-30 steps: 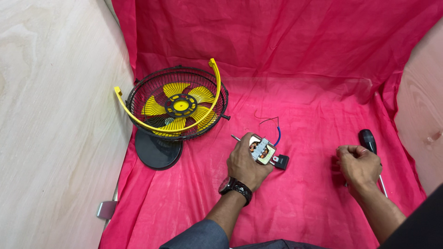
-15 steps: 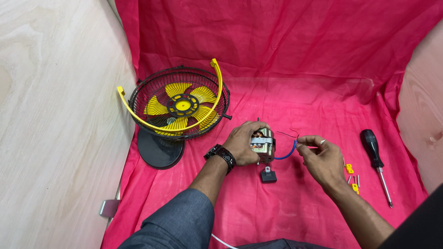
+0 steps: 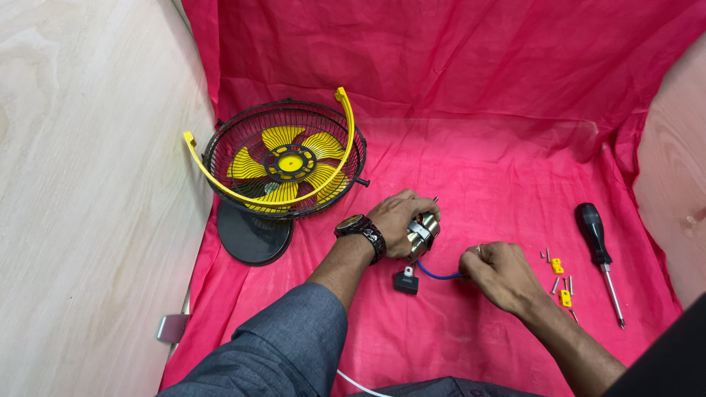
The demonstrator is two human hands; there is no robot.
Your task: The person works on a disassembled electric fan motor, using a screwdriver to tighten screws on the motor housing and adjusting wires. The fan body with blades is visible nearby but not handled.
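Pink cloth [image 3: 471, 110] covers the work surface and runs up the back as a backdrop, creased and wrinkled throughout. Pale plywood panel [image 3: 81, 184] stands on the left, another wooden panel [image 3: 673, 191] on the right. Small metal bracket [image 3: 171, 327] at the left panel's base. Lighting even, soft shadows.

I'm seeing the pink cloth [image 3: 478, 169] carrying a fan cage [image 3: 283, 158] at its left edge and a screwdriver [image 3: 597, 246] lying at its right edge.
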